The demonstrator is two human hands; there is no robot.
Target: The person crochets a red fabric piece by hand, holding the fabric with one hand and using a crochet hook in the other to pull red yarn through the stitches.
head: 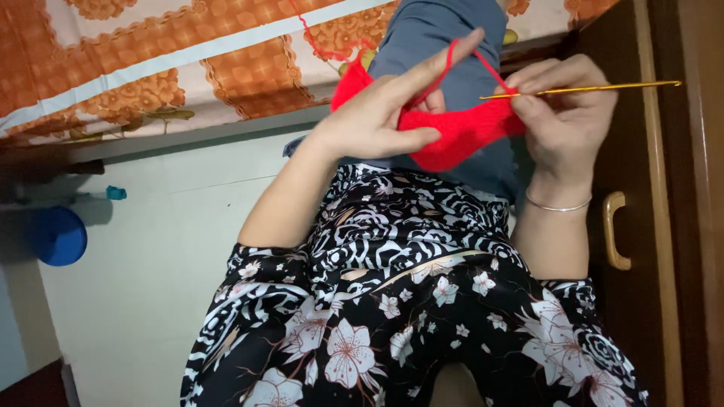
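Orange patterned cloth is covering the bed (pixel 151 68) stretching across the top of the view, the biggest thing here. Below it, the person's black and white flowered garment (pixel 407 301) is filling the lower middle, and a grey trouser leg (pixel 452 45) is rising behind the hands. A dark wooden cupboard door (pixel 648 226) with a pale handle (pixel 615 230) is standing at the right. A blue round lid-like thing (pixel 59 235) is lying at the far left.

The left hand (pixel 385 113) is closing its grip on a red crocheted piece (pixel 460 132), thumb pinching it from the front while the forefinger is pointing up with red yarn (pixel 451 56) looped over it. The piece is hanging in the air between the two hands, above the lap. The right hand (pixel 562 113) is pinching a thin golden crochet hook (pixel 588 90), its grip tight on the shaft, the tip meeting the piece's upper edge. A slim silver bangle (pixel 558 206) is circling the right wrist.
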